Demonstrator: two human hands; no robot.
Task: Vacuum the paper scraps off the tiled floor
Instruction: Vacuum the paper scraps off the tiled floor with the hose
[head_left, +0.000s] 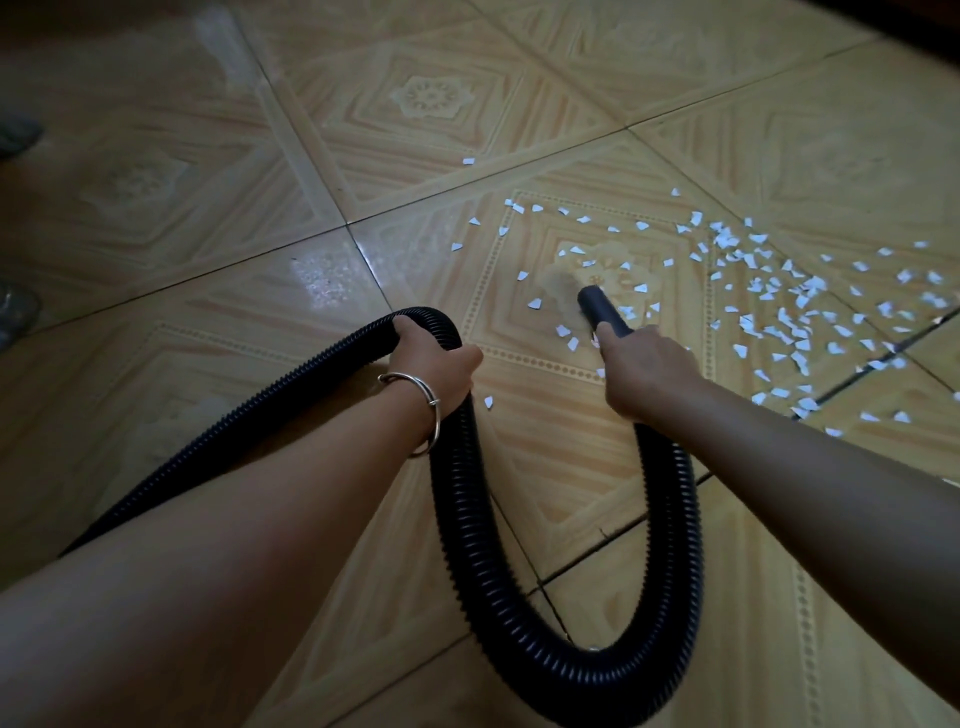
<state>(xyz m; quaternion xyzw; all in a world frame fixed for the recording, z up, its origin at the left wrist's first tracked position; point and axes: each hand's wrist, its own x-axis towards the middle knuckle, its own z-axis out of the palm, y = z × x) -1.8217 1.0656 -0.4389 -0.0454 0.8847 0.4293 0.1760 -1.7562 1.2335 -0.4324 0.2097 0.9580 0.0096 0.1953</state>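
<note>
Right hand (647, 371) grip: wrapped round the nozzle (602, 306) close behind its mouth, one finger laid along the tube, likely for fine aiming. The mouth sits low over the floor (363, 130), at the left fringe of the paper scraps (779, 312), which thicken rightward across a grout line.

Left hand (434, 371) grip: closed round the hose (462, 493) at the top of a loop (presumably holding slack clear and easing drag).

Most scraps not yet collected.

Tan floor tiles (426, 98) bear floral medallions between dark grout lines. The light is dim; one tile shows a pale glare (317, 280).
</note>
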